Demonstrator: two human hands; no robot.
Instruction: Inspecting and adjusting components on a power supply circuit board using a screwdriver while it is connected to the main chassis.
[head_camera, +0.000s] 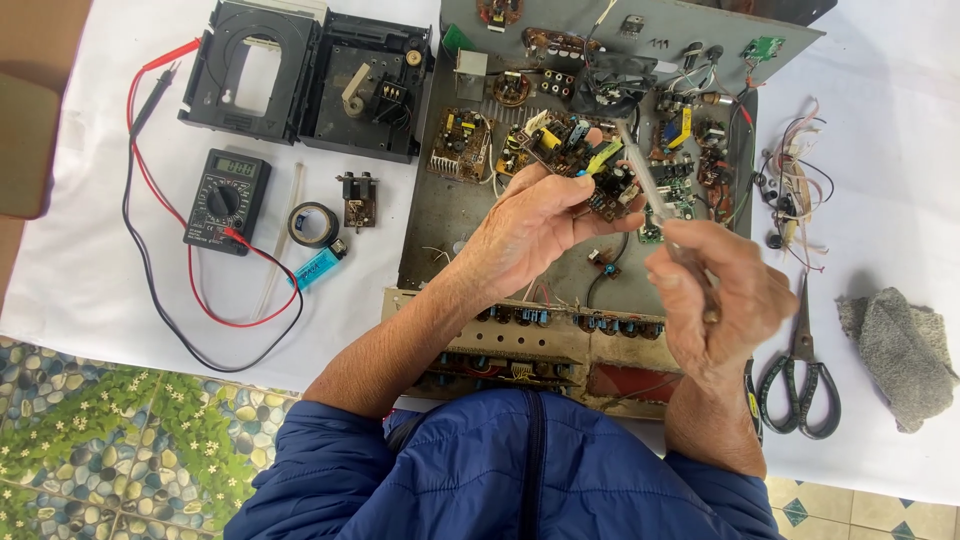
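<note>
Head view: two bare hands on a small circuit board over an opened metal chassis

Left hand (525, 230) pinches the small circuit board (585, 160) by its near edge, held tilted above the grey chassis (450, 215); right hand (715, 295) is curled tight round a thin clear-handled tool (650, 185), tip at the board's right side. Multimeter (226, 200) with red and black leads lies well left on the white cloth, tape roll (312, 223) and blue lighter (320, 266) just right of it, black disc-drive shell (305, 80) far left. Scissors (802, 375) and grey rag (903, 355) sit right of the right hand
</note>
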